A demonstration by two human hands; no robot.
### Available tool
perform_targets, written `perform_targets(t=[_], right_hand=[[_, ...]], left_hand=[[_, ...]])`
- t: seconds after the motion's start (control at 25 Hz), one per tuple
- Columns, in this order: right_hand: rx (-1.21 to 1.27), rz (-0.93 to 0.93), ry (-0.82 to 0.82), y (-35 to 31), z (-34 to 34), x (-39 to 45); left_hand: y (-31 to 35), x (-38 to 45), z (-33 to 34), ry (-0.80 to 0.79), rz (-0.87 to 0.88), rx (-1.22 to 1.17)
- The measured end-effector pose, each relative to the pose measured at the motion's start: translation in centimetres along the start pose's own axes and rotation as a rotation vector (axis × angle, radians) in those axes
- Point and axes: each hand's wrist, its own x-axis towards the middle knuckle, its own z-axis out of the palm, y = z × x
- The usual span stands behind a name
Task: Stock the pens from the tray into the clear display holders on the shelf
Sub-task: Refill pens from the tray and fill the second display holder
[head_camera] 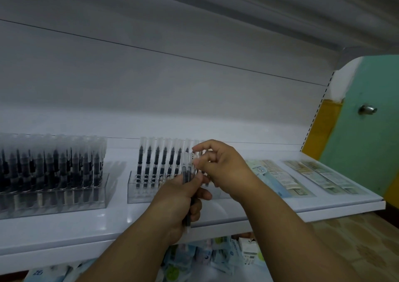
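Both hands work together, the left hand (181,197) gripping a bundle of pens (186,178) while the right hand (218,165) pinches one pen's cap above the half-filled clear holder (138,192) on the shelf (237,214), probably mid-stocking; next, lower it into an empty slot.

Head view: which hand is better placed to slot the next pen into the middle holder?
Right. The right hand already pinches a pen above the middle holder, near its open slots. The left hand is lower, gripping the spare pens.
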Motion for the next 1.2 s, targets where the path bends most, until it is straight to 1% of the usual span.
perform_targets(t=[0.08,0.12,0.24,0.28,0.32,0.36,0.44,0.56,0.68,0.88,0.92,1.08,1.2], right_hand=[[-0.004,0.007,0.081,0.1,-0.4,0.1],[0.013,0.001,0.164,0.2,-0.7,0.3],[0.109,-0.068,0.507,0.5,-3.1,1.5],[0.071,-0.109,0.616,0.6,-4.1,1.7],[-0.021,-0.146,0.701,0.7,-4.8,2.0],[-0.133,-0.171,0.750,0.9,-5.3,2.1],[-0.293,-0.208,0.753,1.3,-5.3,2.3],[-0.380,-0.264,0.685,2.5,-4.4,2.7],[-0.475,-0.282,0.621,3.0,-4.1,3.2],[-0.457,-0.327,0.681,2.4,-4.8,3.0],[-0.474,-0.321,0.661,2.4,-4.9,3.1],[-0.562,-0.283,0.499,3.8,-4.4,3.5],[-0.482,-0.253,0.499,4.6,-4.3,3.8]], left_hand=[[0.1,0.0,0.1,0.013,-0.008,0.015],[0.2,0.0,0.2,0.025,-0.012,0.021],[0.7,0.3,-0.1,0.095,-0.024,0.022],[0.7,0.4,-0.2,0.114,-0.030,0.021],[0.6,0.5,-0.3,0.124,-0.032,0.024],[0.5,0.6,-0.3,0.129,-0.033,0.025],[0.2,0.7,-0.1,0.129,-0.030,0.010],[0.1,0.9,-0.1,0.120,-0.022,-0.012],[0.1,1.0,-0.2,0.117,-0.025,-0.004],[-0.2,1.2,-0.5,0.112,-0.039,-0.012],[-0.3,1.2,-0.5,0.111,-0.042,-0.014],[-0.3,1.4,-0.2,0.100,-0.048,-0.019],[-0.3,1.6,-0.2,0.095,-0.044,-0.019]])
